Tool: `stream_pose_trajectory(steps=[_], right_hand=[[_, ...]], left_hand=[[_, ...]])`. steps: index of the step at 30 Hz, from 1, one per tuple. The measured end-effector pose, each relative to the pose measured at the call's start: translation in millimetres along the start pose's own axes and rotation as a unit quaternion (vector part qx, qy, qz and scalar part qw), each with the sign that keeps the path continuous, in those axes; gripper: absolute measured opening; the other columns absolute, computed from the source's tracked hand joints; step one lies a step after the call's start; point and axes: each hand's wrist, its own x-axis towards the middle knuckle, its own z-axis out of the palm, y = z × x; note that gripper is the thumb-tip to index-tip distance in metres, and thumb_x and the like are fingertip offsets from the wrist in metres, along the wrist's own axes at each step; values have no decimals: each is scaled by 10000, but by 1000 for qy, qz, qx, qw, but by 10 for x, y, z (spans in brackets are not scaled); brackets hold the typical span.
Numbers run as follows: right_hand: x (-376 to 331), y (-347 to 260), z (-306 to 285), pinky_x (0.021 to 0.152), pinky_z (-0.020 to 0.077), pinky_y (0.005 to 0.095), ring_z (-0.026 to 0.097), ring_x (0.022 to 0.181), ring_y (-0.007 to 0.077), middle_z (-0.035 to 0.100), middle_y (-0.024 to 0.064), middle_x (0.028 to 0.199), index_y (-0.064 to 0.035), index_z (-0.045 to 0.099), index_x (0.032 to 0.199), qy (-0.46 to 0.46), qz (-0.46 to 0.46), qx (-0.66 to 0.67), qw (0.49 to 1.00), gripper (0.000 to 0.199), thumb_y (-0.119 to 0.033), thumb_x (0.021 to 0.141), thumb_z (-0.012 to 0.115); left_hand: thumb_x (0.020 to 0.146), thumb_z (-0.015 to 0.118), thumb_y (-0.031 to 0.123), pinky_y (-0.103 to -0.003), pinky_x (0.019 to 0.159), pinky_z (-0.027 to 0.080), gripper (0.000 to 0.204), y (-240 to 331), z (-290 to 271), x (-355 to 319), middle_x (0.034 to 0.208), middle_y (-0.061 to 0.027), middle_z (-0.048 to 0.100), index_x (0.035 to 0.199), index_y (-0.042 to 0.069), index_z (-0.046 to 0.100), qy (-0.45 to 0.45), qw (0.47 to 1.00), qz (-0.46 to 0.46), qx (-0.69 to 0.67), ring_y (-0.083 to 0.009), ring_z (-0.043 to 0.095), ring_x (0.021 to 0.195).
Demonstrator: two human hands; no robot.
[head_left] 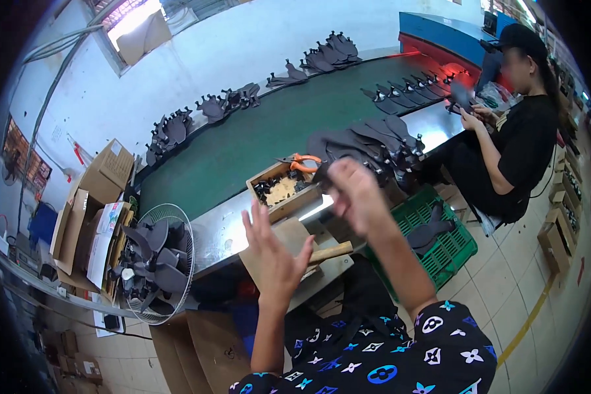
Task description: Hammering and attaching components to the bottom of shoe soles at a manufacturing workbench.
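My left hand [272, 262] is raised over the near edge of the bench, fingers spread, with nothing in it. Beyond it to the right, my right hand [358, 194] is smeared by motion, its fingers curled together. A dark piece [322, 173] shows at its fingertips, too blurred to name. Between and beyond the hands stands a shallow wooden box [281, 211] of small black parts, with orange-handled pliers [305, 161] lying across its far corner. Below my hands, a wooden handle [331, 251] rests on a pale board [338, 270]. Dark grey flip-flop soles [381, 134] are heaped behind my right hand.
A green belt [243, 167] runs along the wall, carrying several groups of flip-flops. At the left are a wire basket [189, 262] of dark soles and cardboard boxes [108, 164]. A green crate [450, 262] stands at the right; a seated co-worker [522, 131] handles a sole beyond it.
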Motion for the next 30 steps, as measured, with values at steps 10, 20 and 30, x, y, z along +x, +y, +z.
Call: stream_pose_trajectory(steps=[10,20,30], right_hand=[[-752,1056,-356,928,511,429,650,1067,376,570,193,1309,-45,245,1519,-112,-284,-607,733,928,-470,848,724],[-2067,950,-1611,557,466,400,605,586,317,638,152,679,-14,628,840,48,96,-607,788,234,-205,820,762],[-2170,727,-1377,369,333,244,394,377,70,442,-12,556,-18,553,1016,256,24,-199,946,108,-124,1007,570]], left_hand=[[1021,597,329,-259,701,513,397,-131,-418,-421,885,-80,639,1194,4,450,123,945,-196,-232,-156,645,776],[886,707,391,-635,1094,247,737,-859,190,-767,1534,-278,269,1421,-14,401,-168,909,-227,308,-458,209,1431],[887,595,66,-468,885,503,212,-1344,1336,717,1089,-202,664,1082,2,648,-257,964,23,69,-389,631,1036]])
